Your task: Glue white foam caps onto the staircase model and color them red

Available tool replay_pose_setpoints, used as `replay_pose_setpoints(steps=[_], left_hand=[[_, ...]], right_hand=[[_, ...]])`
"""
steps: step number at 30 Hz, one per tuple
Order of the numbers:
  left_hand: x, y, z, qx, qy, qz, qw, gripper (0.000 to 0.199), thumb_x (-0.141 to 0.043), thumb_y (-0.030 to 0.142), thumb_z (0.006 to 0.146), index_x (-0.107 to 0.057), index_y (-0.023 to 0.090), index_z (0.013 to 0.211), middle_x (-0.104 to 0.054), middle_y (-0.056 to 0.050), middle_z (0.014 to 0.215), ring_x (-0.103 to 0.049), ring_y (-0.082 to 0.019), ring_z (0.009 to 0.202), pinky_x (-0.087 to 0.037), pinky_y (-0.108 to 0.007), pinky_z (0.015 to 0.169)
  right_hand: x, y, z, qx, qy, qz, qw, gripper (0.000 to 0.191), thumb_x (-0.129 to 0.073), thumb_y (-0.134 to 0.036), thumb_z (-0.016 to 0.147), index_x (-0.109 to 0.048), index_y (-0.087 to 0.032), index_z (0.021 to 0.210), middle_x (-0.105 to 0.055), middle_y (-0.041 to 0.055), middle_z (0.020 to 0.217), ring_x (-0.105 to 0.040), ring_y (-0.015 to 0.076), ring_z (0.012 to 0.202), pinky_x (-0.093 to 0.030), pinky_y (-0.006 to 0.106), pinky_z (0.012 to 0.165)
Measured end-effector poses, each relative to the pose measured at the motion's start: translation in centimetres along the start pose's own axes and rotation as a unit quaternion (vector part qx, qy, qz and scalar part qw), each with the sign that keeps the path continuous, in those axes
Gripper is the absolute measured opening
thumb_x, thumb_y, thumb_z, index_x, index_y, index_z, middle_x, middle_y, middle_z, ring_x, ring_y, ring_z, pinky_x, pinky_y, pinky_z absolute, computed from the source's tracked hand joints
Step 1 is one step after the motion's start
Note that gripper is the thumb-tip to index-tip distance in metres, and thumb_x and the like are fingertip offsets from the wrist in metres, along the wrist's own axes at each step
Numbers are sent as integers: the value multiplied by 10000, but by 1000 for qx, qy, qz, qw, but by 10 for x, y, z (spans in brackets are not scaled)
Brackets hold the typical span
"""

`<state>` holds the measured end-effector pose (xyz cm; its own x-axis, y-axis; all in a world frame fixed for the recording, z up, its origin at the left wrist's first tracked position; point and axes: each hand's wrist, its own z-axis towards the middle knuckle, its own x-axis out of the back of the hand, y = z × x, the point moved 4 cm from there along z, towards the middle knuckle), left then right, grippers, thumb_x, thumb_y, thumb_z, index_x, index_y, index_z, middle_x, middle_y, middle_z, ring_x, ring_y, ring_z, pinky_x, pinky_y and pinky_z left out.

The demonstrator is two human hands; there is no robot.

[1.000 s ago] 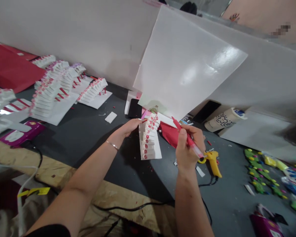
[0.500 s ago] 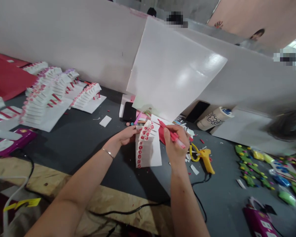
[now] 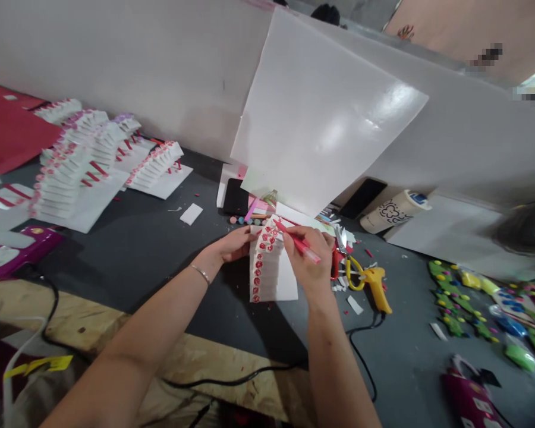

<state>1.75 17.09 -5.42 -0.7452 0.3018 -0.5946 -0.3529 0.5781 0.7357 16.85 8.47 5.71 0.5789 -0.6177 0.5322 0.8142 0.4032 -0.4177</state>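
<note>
A white stepped paper model [image 3: 271, 274] with red round marks along its folded strips stands on a white card base in front of me. My left hand [image 3: 238, 245] is closed at the model's far left edge, with its fingertips partly hidden behind the paper. In my right hand [image 3: 311, 261] is a pink-red marker [image 3: 304, 246], gripped like a pen. Its tip is at the upper end of the model, by the topmost red marks; whether it touches the paper I cannot tell.
Similar paper models [image 3: 156, 169] stand at the left near a purple device [image 3: 44, 252]. To the right lie yellow-handled scissors [image 3: 353, 273], a yellow glue gun [image 3: 378, 289] and paper scraps. Behind are a black phone [image 3: 363, 198], a white cup [image 3: 395, 211] and a leaning white board [image 3: 325, 119].
My right hand has brought the marker left, so its tip is now at the model's top instead of apart from it. My left hand keeps its place on the model. The view has shifted slightly.
</note>
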Motion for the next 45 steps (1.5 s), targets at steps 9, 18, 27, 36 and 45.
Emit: replay_pose_setpoints(steps=[9,18,27,36,45], left_hand=[[-3,3,-1,-3,-25,15,1000,351,-795,82,733,-686,137,1062,-783,-91,905,-750,-207,803,-583,-291,742],[2,0,3,-10,-35,27,999,405,-810,101,713,-661,149,1086,-781,-97,957,-750,-218,851,-577,-310,786],[0,1,3,-9,-36,26,999,395,-814,94,688,-664,142,1050,-780,-92,939,-743,-207,821,-574,-308,779],[-4,4,0,-13,-31,34,999,352,-777,68,696,-685,138,1028,-782,-86,924,-742,-206,837,-576,-308,795],[-3,2,1,-14,-44,38,998,447,-816,90,676,-683,137,1100,-779,-78,911,-744,-210,815,-578,-313,787]], right_hand=[[2,1,0,-9,0,1,1000,172,-614,-347,996,-684,-219,905,-773,-1,858,-691,175,769,-368,373,895],[4,1,1,-7,23,-4,1000,155,-603,-327,993,-661,-236,882,-778,-10,843,-703,184,765,-377,383,903],[3,-1,1,-6,13,-9,1000,160,-597,-315,986,-659,-232,863,-768,-11,820,-692,178,746,-371,374,882],[3,1,1,-10,17,-10,1000,150,-604,-310,975,-654,-240,853,-753,-22,801,-667,173,719,-382,373,880],[4,-1,2,-11,22,-11,1000,184,-586,-319,979,-642,-239,823,-745,-15,772,-661,177,712,-394,374,869]])
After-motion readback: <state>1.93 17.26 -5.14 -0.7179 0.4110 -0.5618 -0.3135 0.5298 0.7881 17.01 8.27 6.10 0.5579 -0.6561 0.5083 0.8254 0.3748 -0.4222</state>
